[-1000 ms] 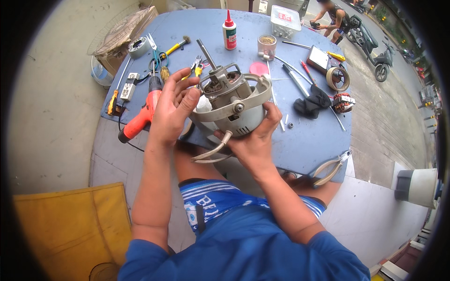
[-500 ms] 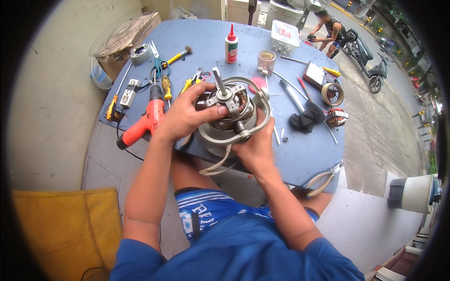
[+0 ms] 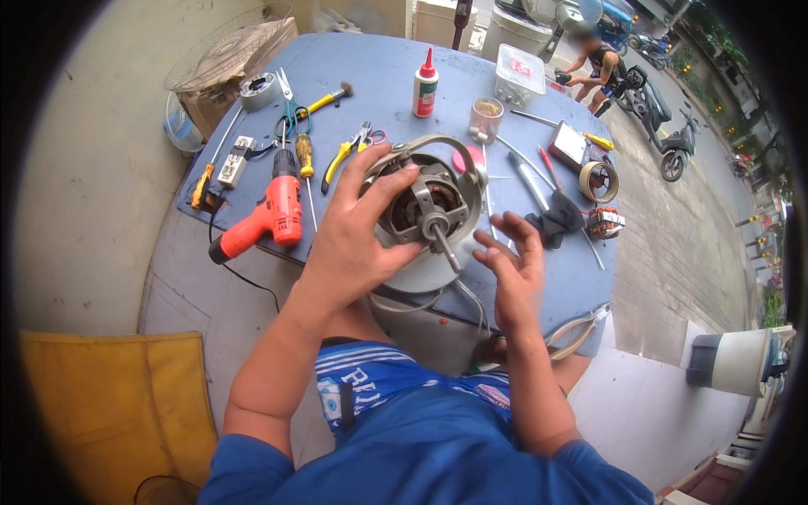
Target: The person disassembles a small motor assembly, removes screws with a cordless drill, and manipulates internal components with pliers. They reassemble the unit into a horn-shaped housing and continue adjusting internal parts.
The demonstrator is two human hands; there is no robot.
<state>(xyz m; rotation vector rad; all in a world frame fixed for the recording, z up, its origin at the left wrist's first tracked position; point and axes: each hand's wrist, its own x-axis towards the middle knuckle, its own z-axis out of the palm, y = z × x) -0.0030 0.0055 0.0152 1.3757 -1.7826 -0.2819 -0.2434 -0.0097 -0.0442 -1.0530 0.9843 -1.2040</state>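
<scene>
"Grey metal, that motor (image 3: 433, 202). Which grip has it?"

"Left grip (image 3: 358, 227). It grasps the motor's frame, fingers curled over the upper part, thumb lower down, close to the shaft (image 3: 449, 248)."

"And the other?"

"Right grip (image 3: 518, 273) is released: fingers bent and loosely parted, just to the right of the motor."

"Where does the motor sit?"

"Over the near edge of the blue desk (image 3: 379, 84), shaft slanting toward the person. I can't tell whether its housing touches the desk. Its cable (image 3: 476, 300) dangles below."

"What's close to it?"

"Left of the motor, pliers with yellow handles (image 3: 338, 160), then an amber-handled screwdriver (image 3: 305, 153), then an orange drill (image 3: 278, 212). Just beyond the motor, a pink lid (image 3: 463, 158), partly covered."

"Further off?"

"Beyond the motor, a white bottle with a red cap (image 3: 425, 91), a clear jar (image 3: 486, 116) and a lidded tub (image 3: 519, 77). Right of it, a black cloth (image 3: 560, 220), then a copper-wound coil (image 3: 606, 222). Pale-handled pliers (image 3: 599, 315) lie to the motor's right too, nearer the person."
</scene>
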